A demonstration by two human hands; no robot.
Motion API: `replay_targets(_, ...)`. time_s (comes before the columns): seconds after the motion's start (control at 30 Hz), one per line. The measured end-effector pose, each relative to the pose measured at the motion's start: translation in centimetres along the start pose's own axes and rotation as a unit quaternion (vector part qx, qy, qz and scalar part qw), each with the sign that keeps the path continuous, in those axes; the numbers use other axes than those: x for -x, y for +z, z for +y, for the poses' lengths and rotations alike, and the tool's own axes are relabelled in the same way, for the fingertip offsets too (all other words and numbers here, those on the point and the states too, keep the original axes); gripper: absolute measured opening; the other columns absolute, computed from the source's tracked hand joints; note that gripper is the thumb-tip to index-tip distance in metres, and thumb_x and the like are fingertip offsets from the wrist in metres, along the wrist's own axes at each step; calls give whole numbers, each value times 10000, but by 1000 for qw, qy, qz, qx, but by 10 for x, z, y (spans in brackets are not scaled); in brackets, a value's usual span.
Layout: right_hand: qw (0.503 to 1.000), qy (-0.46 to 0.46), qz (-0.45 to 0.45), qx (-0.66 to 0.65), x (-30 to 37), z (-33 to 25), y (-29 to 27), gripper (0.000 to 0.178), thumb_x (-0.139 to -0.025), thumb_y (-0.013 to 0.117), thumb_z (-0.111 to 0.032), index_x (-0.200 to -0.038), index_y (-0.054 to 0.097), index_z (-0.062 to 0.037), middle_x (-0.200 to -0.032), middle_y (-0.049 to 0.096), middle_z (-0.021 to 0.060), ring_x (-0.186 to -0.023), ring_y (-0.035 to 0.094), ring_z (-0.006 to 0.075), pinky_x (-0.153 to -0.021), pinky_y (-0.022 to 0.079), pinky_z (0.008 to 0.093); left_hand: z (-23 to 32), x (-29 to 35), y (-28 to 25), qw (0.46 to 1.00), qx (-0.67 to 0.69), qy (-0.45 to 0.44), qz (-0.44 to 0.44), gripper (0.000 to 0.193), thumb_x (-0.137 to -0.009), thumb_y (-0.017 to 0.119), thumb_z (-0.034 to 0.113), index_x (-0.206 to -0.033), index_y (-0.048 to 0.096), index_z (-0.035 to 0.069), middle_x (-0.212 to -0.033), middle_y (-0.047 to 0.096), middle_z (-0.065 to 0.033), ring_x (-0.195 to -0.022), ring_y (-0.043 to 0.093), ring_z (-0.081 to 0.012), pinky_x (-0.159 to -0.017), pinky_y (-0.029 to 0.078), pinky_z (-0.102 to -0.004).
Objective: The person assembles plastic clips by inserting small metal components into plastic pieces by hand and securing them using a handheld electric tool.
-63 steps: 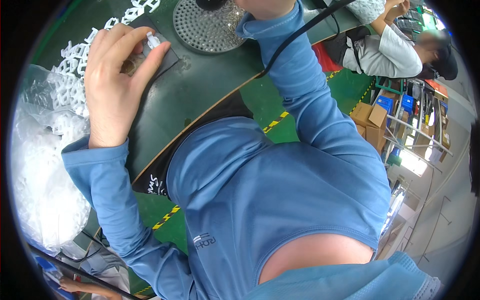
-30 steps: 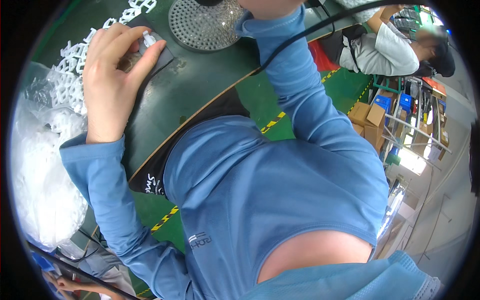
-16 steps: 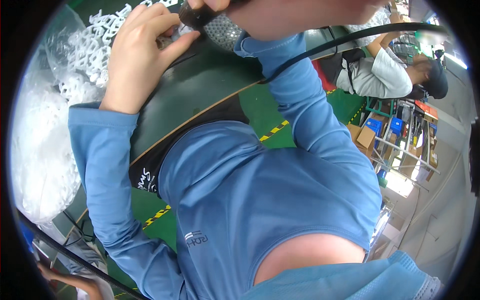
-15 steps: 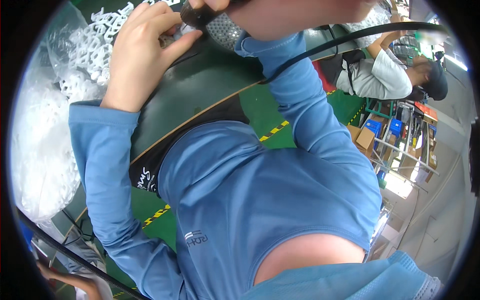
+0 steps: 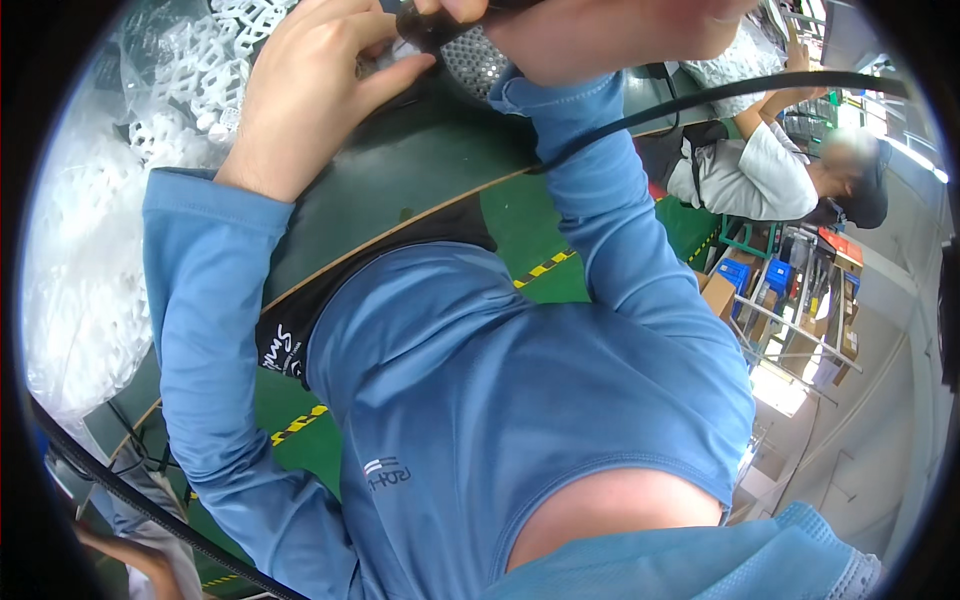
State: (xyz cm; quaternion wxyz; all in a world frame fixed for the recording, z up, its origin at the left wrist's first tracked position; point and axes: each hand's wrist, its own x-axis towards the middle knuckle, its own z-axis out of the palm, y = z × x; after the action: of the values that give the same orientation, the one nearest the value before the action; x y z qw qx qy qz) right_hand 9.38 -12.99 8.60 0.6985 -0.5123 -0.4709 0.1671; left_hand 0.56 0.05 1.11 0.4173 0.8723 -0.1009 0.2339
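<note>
At the top of the head view, my left hand [image 5: 312, 95] is over the dark green table. Its thumb reaches toward my right hand and its fingers curl round a small pale piece, mostly hidden. My right hand [image 5: 610, 38] comes in from the other side, closed on a dark, rounded tool [image 5: 428, 28] whose upper part is cut off by the frame. Just below that tool is a silvery, dotted rounded surface [image 5: 474, 62]; I cannot tell if it belongs to it. Tool and left thumb nearly meet.
White plastic lattice parts [image 5: 205, 75] and clear bags of white pieces [image 5: 85, 270] cover the table's left. A black cable [image 5: 720, 92] crosses my right forearm. Another worker [image 5: 750, 175] is at the right, near shelves with blue bins [image 5: 735, 275]. The wooden table edge [image 5: 400, 228] faces me.
The view has shifted a little, so both hands and the table edge appear slightly right or lower. Both hands keep their grip, close together as before.
</note>
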Motion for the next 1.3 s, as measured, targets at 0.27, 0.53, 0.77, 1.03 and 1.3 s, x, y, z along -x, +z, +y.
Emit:
replay_targets(0.27, 996, 55, -8, -70, 3, 6, 5, 893, -783, 765, -685, -1222, 492, 42, -747, 598, 151, -564, 552, 156, -520, 468, 250, -18, 2, 23, 932, 283, 163, 157, 206, -733, 822, 52, -909, 716, 47, -1001, 689, -116, -992, 636, -335, -874, 518, -412)
replay_targets(0.53, 995, 55, -39, -74, 3, 17, 8, 990, -784, 717, -778, -1249, 478, 63, -720, 593, 124, -546, 540, 136, -488, 443, 224, -7, 13, 4, 997, 44, 19, 53, 239, -715, 830, 21, -911, 695, 40, -984, 679, -140, -994, 638, -344, -877, 523, -419)
replay_targets(0.77, 975, -81, -45, -201, 9, 51, -16, 1223, -551, 653, -917, -1282, 474, 46, -713, 615, 124, -579, 590, 157, -533, 505, 240, -18, 3, 11, 993, -21, 109, 48, 275, -790, 849, 120, -975, 704, -22, -972, 652, -120, -955, 638, -311, -819, 524, -372)
replay_targets(1.03, 984, -50, -124, -121, -10, 61, -24, 1005, -654, 826, -739, -1213, 559, 52, -765, 653, 169, -621, 628, 222, -582, 535, 317, -17, 21, 2, 997, -2, 60, 47, 184, -724, 823, 99, -889, 745, 75, -896, 671, -79, -823, 592, -307, -745, 489, -413)
replay_targets(1.3, 954, -151, 109, -234, -1, 7, -42, 908, -829, 655, -787, -1259, 526, 2, -712, 590, 116, -584, 595, 201, -554, 511, 318, 1, -23, -2, 992, -35, -71, -95, 231, -765, 842, 167, -841, 701, 1, -760, 615, -118, -758, 607, -319, -689, 489, -423)
